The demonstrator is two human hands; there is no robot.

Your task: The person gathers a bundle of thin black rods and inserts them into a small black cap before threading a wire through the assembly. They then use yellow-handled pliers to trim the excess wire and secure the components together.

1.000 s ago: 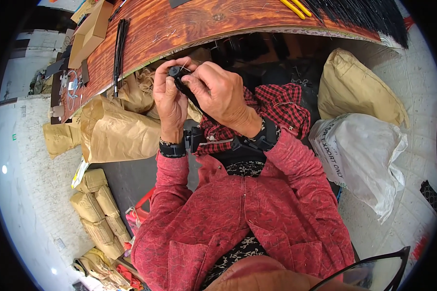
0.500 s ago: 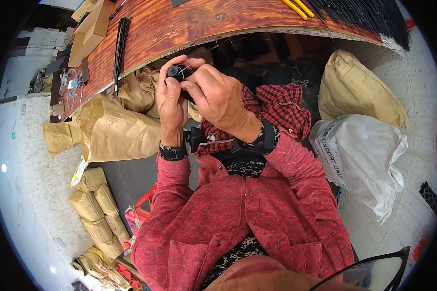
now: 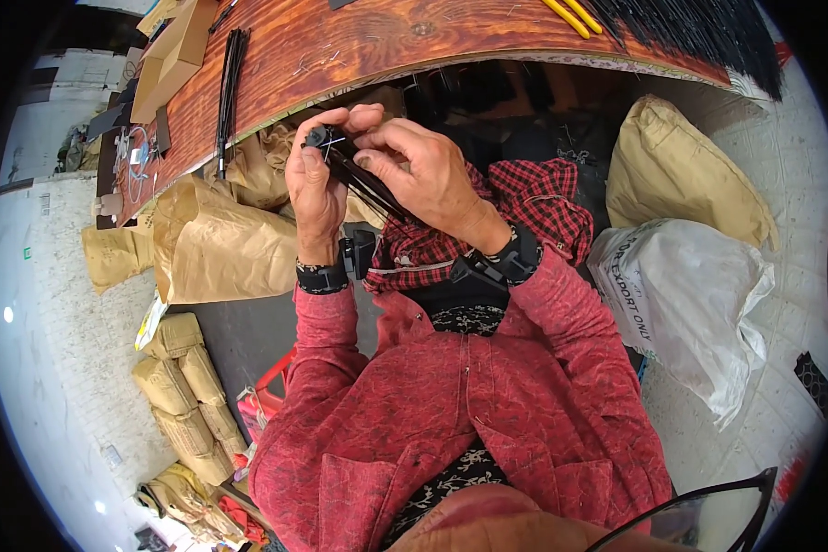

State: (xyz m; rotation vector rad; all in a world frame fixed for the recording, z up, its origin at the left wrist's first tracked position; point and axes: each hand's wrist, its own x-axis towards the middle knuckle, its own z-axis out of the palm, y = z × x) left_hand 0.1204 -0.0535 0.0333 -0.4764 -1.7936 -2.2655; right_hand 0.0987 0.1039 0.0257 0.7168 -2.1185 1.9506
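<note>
My left hand [image 3: 315, 179] is closed round the end of a bundle of thin black cables [image 3: 370, 190]. The bundle slants down to the right, over my lap and behind my right hand. Its dark rounded end [image 3: 317, 137] shows between my left thumb and fingers. A short thin pale wire tie [image 3: 332, 144] crosses the bundle near that end. Just right of the tie, my right hand [image 3: 423, 170] has its thumb and bent fingers apart, with nothing visible between them.
On the wooden table [image 3: 368, 41] ahead lie another black bundle [image 3: 230, 97], yellow-handled pliers [image 3: 570, 17], a large spread of black strands [image 3: 681, 46] and an open cardboard box [image 3: 175, 60]. Brown paper [image 3: 225, 244] hangs at left; a white sack [image 3: 681, 294] stands at right.
My right hand has come away from the wire tie and its fingers have parted. My left hand has shifted slightly left and tilted, so the bundle's length now shows between the hands.
</note>
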